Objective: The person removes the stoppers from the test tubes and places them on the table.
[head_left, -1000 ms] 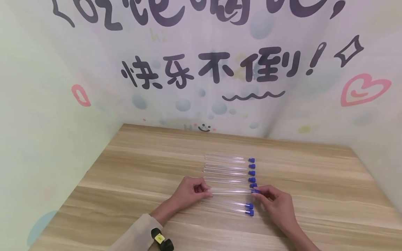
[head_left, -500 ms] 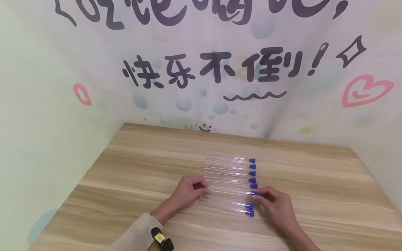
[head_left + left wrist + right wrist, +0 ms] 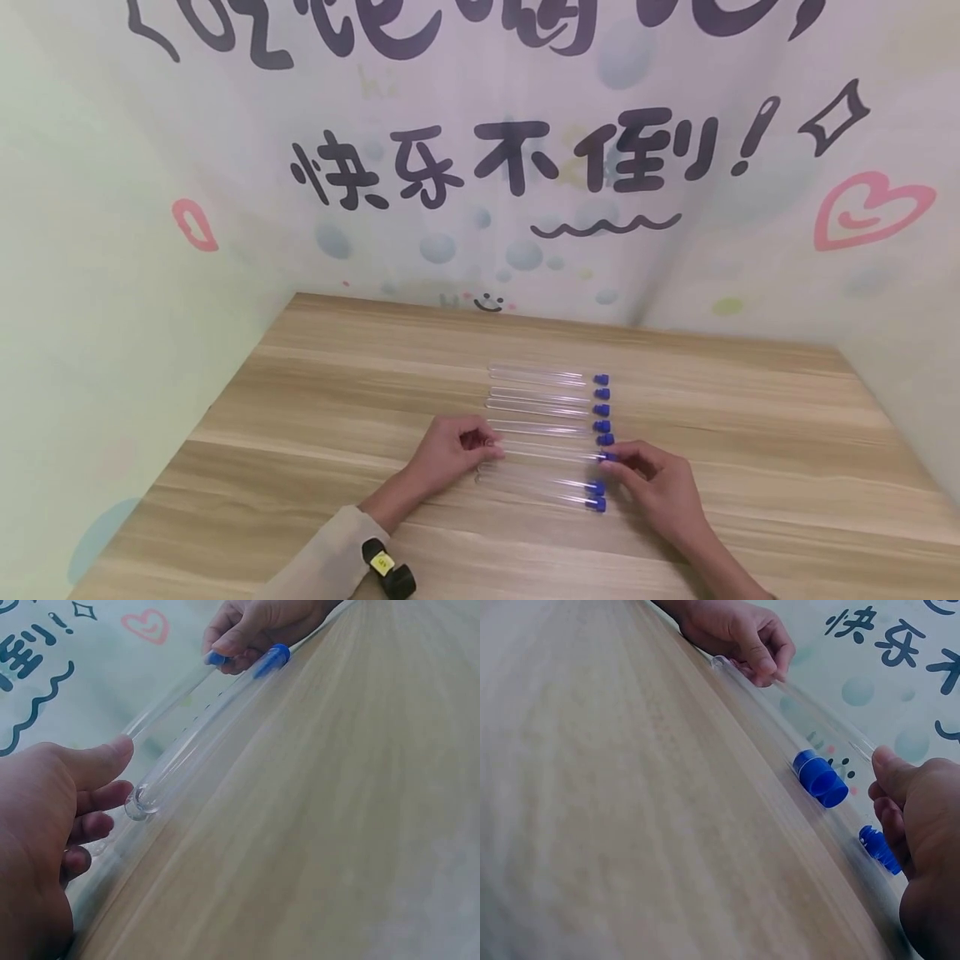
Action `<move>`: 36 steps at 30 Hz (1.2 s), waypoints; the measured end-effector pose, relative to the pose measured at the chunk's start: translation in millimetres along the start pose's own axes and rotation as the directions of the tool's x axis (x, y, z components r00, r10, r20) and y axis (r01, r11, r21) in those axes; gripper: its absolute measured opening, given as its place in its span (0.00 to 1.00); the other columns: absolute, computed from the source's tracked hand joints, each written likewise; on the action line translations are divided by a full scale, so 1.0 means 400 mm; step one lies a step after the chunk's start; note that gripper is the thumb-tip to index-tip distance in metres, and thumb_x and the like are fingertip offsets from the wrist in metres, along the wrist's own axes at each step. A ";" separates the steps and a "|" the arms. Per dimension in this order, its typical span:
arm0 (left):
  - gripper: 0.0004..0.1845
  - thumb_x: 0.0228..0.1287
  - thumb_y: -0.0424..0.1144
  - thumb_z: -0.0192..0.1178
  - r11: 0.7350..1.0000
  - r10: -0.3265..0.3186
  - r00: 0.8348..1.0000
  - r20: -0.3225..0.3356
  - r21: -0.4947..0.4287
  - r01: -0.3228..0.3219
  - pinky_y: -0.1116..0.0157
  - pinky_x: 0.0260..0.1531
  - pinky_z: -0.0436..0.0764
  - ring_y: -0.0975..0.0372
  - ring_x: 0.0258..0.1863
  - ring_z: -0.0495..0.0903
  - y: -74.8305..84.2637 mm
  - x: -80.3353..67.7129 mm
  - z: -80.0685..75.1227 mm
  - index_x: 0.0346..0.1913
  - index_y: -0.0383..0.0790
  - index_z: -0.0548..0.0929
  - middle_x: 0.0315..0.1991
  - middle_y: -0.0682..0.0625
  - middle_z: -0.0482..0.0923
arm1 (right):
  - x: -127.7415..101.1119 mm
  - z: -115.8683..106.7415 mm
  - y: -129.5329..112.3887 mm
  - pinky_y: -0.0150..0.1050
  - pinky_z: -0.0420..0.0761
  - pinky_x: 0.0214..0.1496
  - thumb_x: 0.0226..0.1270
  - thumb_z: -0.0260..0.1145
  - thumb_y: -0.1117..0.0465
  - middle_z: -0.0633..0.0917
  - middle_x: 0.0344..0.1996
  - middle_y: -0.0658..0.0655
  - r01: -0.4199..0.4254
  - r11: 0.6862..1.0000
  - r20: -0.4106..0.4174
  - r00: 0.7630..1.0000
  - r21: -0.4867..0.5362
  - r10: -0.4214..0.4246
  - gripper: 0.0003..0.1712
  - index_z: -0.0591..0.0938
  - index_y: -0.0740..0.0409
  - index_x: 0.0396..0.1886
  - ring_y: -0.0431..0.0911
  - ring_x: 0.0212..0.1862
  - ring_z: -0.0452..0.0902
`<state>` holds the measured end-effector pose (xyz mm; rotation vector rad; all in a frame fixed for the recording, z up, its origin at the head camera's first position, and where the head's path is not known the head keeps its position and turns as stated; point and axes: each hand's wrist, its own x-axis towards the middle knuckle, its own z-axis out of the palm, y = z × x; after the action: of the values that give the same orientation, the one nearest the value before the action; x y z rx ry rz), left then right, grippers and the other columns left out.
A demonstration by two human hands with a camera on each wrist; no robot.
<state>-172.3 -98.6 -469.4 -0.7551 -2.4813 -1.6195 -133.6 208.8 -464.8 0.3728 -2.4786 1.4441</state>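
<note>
Clear test tubes with blue caps lie side by side on a wooden table [image 3: 315,400]. One tube [image 3: 551,454] is held level between my hands, low over the table. My left hand [image 3: 491,448] pinches its rounded end, with the thumb [image 3: 112,754] on the glass. My right hand [image 3: 611,462] pinches the blue-capped end [image 3: 215,658]. Several tubes [image 3: 540,407] lie beyond the held one. Two more tubes [image 3: 540,492] lie nearer to me; one shows its round end [image 3: 139,802] and its cap [image 3: 820,778] close up.
Walls with printed writing [image 3: 495,167] close the table at the back and on both sides. A black and yellow wrist device [image 3: 386,571] sits on my left sleeve. Bare wood stretches to the left and right of the tube row.
Almost nothing: both hands keep their pinch on the same tube, and it has barely shifted.
</note>
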 end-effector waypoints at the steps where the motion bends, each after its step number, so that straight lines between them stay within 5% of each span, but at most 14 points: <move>1: 0.07 0.54 0.40 0.72 1.000 0.007 1.000 0.000 0.019 -0.007 0.71 0.23 0.71 0.67 0.23 0.71 -0.002 0.000 0.000 0.34 0.43 0.86 0.25 0.59 0.78 | 0.000 0.001 0.001 0.29 0.79 0.38 0.52 0.74 0.65 0.86 0.32 0.47 0.006 1.000 -0.006 1.000 -0.007 -0.006 0.11 0.86 0.54 0.37 0.39 0.35 0.82; 11: 0.07 0.53 0.39 0.72 0.984 0.121 0.993 -0.016 0.132 -0.118 0.66 0.38 0.73 0.64 0.38 0.75 -0.008 0.006 0.000 0.36 0.46 0.86 0.36 0.61 0.81 | 0.003 0.004 0.017 0.29 0.80 0.37 0.50 0.76 0.66 0.85 0.30 0.46 0.041 0.998 -0.041 0.998 -0.038 -0.043 0.12 0.86 0.52 0.35 0.39 0.32 0.81; 21: 0.08 0.50 0.39 0.74 0.981 0.109 0.994 -0.010 0.164 -0.106 0.58 0.54 0.69 0.66 0.40 0.75 -0.008 0.011 -0.002 0.34 0.45 0.87 0.34 0.61 0.81 | 0.010 0.002 0.023 0.28 0.77 0.30 0.45 0.78 0.68 0.83 0.32 0.43 0.066 0.993 -0.060 0.996 -0.094 -0.072 0.14 0.87 0.49 0.33 0.38 0.30 0.77; 36: 0.07 0.49 0.37 0.74 0.997 -0.008 0.999 -0.033 0.080 0.010 0.65 0.39 0.75 0.66 0.37 0.75 -0.009 0.006 0.000 0.33 0.44 0.88 0.33 0.63 0.79 | 0.009 0.004 0.023 0.27 0.76 0.29 0.43 0.79 0.68 0.84 0.31 0.44 0.076 0.991 -0.076 0.993 -0.113 -0.085 0.15 0.88 0.49 0.32 0.38 0.28 0.77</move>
<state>-175.9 -98.7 -471.5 -0.7027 -2.5133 -1.5122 -140.2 211.4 -471.8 0.3802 -2.4364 1.2597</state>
